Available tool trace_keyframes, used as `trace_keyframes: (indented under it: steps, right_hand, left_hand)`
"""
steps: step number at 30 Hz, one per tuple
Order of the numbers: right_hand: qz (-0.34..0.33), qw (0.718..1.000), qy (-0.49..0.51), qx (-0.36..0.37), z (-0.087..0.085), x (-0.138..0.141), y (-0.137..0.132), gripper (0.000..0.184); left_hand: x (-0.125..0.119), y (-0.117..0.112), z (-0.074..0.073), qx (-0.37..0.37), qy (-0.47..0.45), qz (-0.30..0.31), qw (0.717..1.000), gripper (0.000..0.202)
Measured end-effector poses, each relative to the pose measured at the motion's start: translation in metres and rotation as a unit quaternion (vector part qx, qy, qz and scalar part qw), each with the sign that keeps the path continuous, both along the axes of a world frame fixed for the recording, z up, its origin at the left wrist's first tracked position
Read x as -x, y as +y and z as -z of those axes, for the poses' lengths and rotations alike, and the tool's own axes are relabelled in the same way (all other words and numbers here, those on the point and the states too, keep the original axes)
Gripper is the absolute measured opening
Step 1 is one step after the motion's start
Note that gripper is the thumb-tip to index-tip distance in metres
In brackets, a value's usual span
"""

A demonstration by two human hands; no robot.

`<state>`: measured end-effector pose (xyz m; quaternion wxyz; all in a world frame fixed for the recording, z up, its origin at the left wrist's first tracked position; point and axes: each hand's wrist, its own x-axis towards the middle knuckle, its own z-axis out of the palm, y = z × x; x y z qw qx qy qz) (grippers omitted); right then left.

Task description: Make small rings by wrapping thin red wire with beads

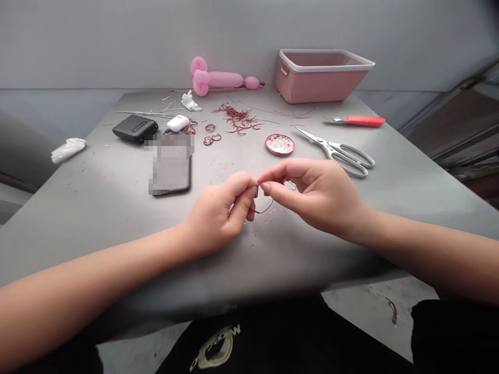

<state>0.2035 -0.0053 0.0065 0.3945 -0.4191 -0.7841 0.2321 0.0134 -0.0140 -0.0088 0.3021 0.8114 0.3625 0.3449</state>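
Over the middle of the grey table (97,208), my left hand (220,210) and my right hand (312,192) meet fingertip to fingertip. Both pinch a thin red wire (265,209), which curves down in a small loop between them. The left fingers are curled into a loose fist around one end. The right thumb and forefinger press the other end. Just beyond the hands lies a small round red dish of pale beads (279,144).
Scissors (343,153) and a red-handled cutter (360,120) lie at the right. A pink tub (322,75) and a pink balloon (220,79) stand at the back. Red wire scraps (237,118) and rings (211,139), a phone (170,166), a black box (135,128), a white case (178,123).
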Motion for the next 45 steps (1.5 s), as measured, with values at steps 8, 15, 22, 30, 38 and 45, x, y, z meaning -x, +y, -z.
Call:
trace_keyframes:
  steps: [8, 15, 22, 30, 38, 45]
  right_hand:
    - [-0.009, 1.0, 0.003, -0.023, -0.001, -0.001, -0.003, 0.008]
    - [0.002, 0.962, -0.123, -0.245, 0.003, -0.003, -0.003, 0.013]
    - [0.031, 0.884, -0.243, -0.397, 0.003, -0.006, -0.004, 0.02]
    - [-0.015, 0.92, -0.226, -0.321, 0.008, -0.009, 0.003, 0.016]
    - [-0.126, 0.984, -0.096, 0.08, 0.0, -0.008, 0.008, 0.016]
    - [-0.04, 0.954, -0.12, -0.273, 0.013, -0.009, 0.014, 0.026]
  left_hand:
    - [-0.001, -0.001, 0.0, -0.021, -0.005, -0.003, 1.0, 0.016]
    - [0.0, -0.003, -0.003, -0.019, 0.007, -0.002, 1.0, 0.02]
    - [0.0, 0.0, 0.002, -0.049, 0.04, -0.02, 0.998, 0.019]
    - [0.0, -0.001, 0.001, -0.096, 0.068, -0.009, 0.993, 0.021]
    - [0.002, -0.001, 0.002, -0.11, 0.085, -0.003, 0.99, 0.02]
    - [0.002, 0.01, 0.001, 0.068, -0.033, -0.082, 0.994, 0.019]
